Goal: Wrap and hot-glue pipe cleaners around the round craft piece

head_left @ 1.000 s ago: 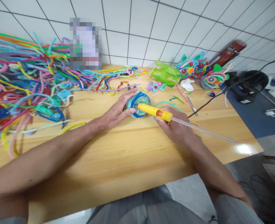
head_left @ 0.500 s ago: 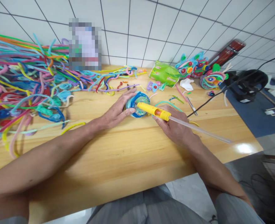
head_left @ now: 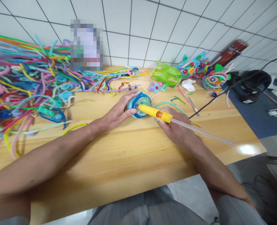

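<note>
My left hand (head_left: 120, 111) is closed around the left side of a round piece (head_left: 144, 100) wrapped in blue pipe cleaners, with a clear, greenish middle. In my right hand (head_left: 176, 125) is a yellow hot glue gun (head_left: 154, 112), its handle hidden under the fingers. A long translucent glue stick (head_left: 201, 132) juts from the gun's back end to the right. The nozzle points left at the round piece, close to my left thumb; whether it touches the surface I cannot tell. A turquoise pipe cleaner (head_left: 170, 103) curves just behind my right hand.
A tangled heap of coloured pipe cleaners (head_left: 35, 84) covers the table's left side. Behind the hands lie a green packet (head_left: 166, 73), a crumpled white tissue (head_left: 188, 85) and a pen (head_left: 194, 106). Finished mask-like crafts (head_left: 214, 79) stand farther right. A black cable (head_left: 225, 89) crosses the right side.
Hardly anything differs. Both hands, the round piece and the glue gun hold their places, with only a tiny shift of the whole view.
</note>
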A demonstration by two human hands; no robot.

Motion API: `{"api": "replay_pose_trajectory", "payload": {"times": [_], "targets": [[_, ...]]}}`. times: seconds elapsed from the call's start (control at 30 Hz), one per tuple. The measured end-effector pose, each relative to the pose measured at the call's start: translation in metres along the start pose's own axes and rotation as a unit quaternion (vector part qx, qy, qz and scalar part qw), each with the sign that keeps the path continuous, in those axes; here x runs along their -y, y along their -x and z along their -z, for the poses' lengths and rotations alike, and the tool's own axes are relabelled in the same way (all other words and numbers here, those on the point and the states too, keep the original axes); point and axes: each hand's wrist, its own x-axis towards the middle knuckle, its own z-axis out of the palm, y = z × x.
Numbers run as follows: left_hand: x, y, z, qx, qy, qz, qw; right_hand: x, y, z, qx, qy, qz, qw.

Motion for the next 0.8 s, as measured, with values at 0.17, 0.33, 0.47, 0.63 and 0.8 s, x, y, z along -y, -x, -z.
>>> {"api": "replay_pose_trajectory", "payload": {"times": [0.17,0.33,0.47,0.63,0.8], "targets": [[0.0002,-0.0002,0.0002,0.003,-0.001,-0.003,1.000,0.0012,0.0005,-0.0013,-0.003,0.005,-0.009,1.000],[0.0013,0.0008,-0.0006,0.003,0.003,-0.001,1.000,-0.0019,0.0030,-0.0028,-0.012,-0.009,0.008,1.000],[0.0013,0.0007,0.0001,0.004,0.005,-0.004,1.000,-0.0023,0.0036,-0.0046,-0.019,-0.010,0.012,1.000],[0.0006,0.0000,0.0013,0.007,-0.003,-0.006,1.000,-0.0017,0.0029,-0.0074,-0.033,0.000,0.014,0.999],[0.0022,0.0010,-0.0004,0.003,0.004,-0.004,1.000,-0.0010,0.0024,-0.0076,-0.039,0.007,0.013,0.999]]}}
